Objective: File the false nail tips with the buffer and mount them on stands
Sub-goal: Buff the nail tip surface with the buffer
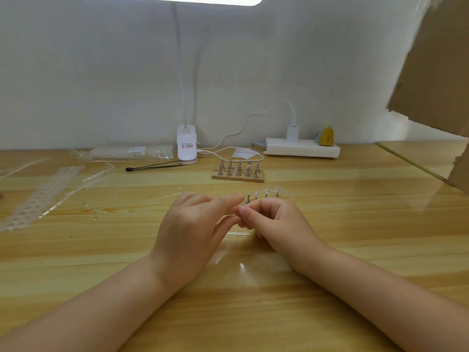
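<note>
The wooden counter (330, 250) carries every item and spans the full view. A cardboard sheet (436, 67) leans in at the upper right. A white clip lamp (187, 144) stands at the back centre, its neck rising out of view; to its right lies a white power strip (302, 148) with a plugged-in adapter and a small yellow object beside it. A clear bag of nail tips (132, 152) lies left of the lamp. A perforated white strip (43, 196) lies along the left side of the counter.

The left hand (187, 232) and the right hand (274, 224) meet at centre, fingertips touching. The left hand's fingers are extended toward the right hand; the right hand's fingers are curled inward in a pinch. What either hand grips cannot be determined; any item between the fingertips is hidden.

A wooden base with metal stands (238, 171) sits behind the hands, well apart from them. A row of mounted nail tips (264, 194) stands just beyond the right hand. A clear plastic sprue (237, 234) lies on the counter beneath the hands.
</note>
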A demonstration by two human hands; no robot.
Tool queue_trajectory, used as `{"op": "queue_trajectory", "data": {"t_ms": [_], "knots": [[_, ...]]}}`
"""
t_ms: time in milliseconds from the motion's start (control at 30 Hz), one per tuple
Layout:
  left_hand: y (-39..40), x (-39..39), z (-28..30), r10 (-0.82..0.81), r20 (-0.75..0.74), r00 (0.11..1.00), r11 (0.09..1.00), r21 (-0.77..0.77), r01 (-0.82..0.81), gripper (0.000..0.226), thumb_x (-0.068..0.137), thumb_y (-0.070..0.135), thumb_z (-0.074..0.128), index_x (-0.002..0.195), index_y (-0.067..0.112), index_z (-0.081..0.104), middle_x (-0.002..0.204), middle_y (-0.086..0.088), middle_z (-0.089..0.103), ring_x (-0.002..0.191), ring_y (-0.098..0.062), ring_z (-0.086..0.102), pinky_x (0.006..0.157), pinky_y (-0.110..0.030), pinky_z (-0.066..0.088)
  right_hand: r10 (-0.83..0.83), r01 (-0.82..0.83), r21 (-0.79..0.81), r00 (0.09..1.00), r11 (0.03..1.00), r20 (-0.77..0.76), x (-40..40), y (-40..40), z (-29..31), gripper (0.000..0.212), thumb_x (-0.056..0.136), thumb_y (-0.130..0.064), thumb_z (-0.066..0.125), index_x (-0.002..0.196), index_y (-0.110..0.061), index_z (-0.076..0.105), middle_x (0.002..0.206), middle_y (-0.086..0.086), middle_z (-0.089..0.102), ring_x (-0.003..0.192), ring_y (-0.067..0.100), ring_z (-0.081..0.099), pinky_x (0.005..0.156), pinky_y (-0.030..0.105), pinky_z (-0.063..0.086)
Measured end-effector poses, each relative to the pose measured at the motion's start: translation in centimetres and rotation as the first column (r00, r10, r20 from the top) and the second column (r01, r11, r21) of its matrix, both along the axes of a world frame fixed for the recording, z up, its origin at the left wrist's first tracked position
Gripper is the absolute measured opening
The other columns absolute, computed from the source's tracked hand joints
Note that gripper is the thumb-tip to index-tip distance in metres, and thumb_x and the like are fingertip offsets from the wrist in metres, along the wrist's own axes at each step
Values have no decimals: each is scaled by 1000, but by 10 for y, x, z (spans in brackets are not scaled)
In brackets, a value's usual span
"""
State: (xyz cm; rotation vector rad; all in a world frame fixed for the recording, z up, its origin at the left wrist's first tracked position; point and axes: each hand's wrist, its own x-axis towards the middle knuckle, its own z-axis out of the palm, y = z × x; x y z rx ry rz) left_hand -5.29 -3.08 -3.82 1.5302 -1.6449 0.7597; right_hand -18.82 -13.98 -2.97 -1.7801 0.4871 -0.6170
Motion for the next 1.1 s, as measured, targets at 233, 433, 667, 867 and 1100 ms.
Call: {"op": "queue_trajectory", "data": {"t_ms": [233,433,667,867,1100], "knots": [[1,-1,2,10,-207,978,1000,27,-4,31,83,38,61,105,17,70,83,12,73,88,-3,59,71,-42,57,56,-63,106,996,992,67,-2,-2,2,6,84,-19,72,88,-16,74,72,-7,72,64,-6,61,56,6,42],[2,-4,4,-26,-98,995,998,62,32,33,88,26,57,115,10,67,91,7,74,87,-9,66,80,-32,49,-15,9,86,997,996,76,-2,-2,3,11,84,-25,71,79,-15,73,66,-5,69,58,-6,57,56,7,42],[3,12,15,558,43,829,739,428,-520,29,94,33,47,116,23,63,110,1,66,99,-28,58,83,-36,41,-73,67,81,995,994,69,-1,-6,2,13,90,-18,65,92,-9,73,70,-6,67,57,1,49,58,15,40],[2,24,5,544,-16,839,716,530,-455,28,98,38,45,108,21,65,103,0,59,98,-25,51,85,-34,42,-67,34,226,987,974,143,1,-7,2,10,88,-12,65,92,-4,71,69,0,67,53,4,47,51,16,41],[0,-6,19,-44,-160,986,997,56,54,15,92,19,63,100,8,67,92,-1,65,82,-14,60,76,-32,50,7,-87,396,980,914,199,2,-9,1,15,75,-22,70,80,-7,70,63,1,62,56,7,48,46,17,39]]}}
